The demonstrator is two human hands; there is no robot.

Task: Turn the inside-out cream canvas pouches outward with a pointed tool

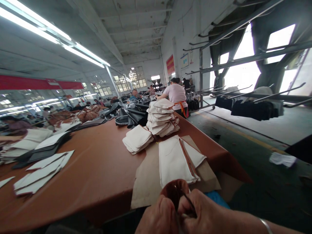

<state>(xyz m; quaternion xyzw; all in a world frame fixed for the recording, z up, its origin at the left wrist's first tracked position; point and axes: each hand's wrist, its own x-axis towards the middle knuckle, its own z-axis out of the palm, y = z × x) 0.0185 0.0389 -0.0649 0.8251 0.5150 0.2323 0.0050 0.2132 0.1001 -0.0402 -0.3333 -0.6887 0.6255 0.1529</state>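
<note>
Brown piece (173,188) gripped in both hands (203,208) at near edge of worktop (97,162); cream stack (161,118) by right edge, open room leftward.

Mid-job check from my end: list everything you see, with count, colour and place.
Table cover: one, brown, foreground
Tall stack: one, cream, table's right
Low stack: one, cream, beside tall stack
Tan sheet: one, tan, table edge
Loose pieces: at least two, cream, on tan sheet
Left-side pieces: several, white, table's left
Black goods: uncounted, black, behind stacks
Co-workers: several, mixed clothing, background
Rack: one, grey, right
Hung items: several, mostly black, on rack
Banner: one, red, left
Lights: several, white, overhead
Brown piece: one, brown, between hands
Slim item: one, dark, right hand's grip
Left hand: one, bare, bottom centre
Right hand: one, bare, bottom right
</note>
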